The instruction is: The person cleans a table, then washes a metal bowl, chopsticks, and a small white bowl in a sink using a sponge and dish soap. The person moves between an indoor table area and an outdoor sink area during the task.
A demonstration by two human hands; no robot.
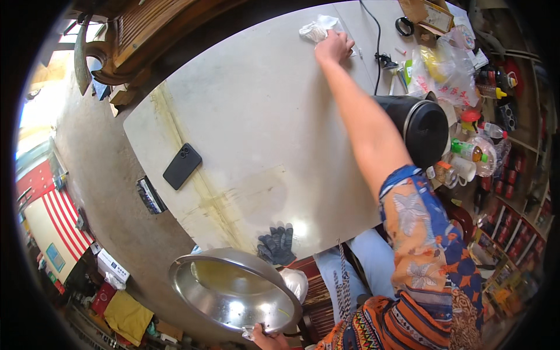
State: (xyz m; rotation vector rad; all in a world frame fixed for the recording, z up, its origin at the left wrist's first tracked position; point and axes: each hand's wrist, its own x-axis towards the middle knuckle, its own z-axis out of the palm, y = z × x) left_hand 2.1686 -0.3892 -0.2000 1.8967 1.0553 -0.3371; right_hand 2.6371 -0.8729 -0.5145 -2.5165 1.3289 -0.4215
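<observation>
While left fingers (257, 334) grip bowl (201, 291), right fingers (348, 44) clutch tissue (313, 32).

As counted over my remote feed: bare hands, two, being one right hand (335, 48) and one left hand (269, 340). White wad under the right, one (314, 32). Steel bowl, one (213, 297). Phone, one (182, 166). Dark glove, one (276, 245). Pale table, one (245, 105). Bottles (465, 150), several; I cannot separate them exactly.
</observation>
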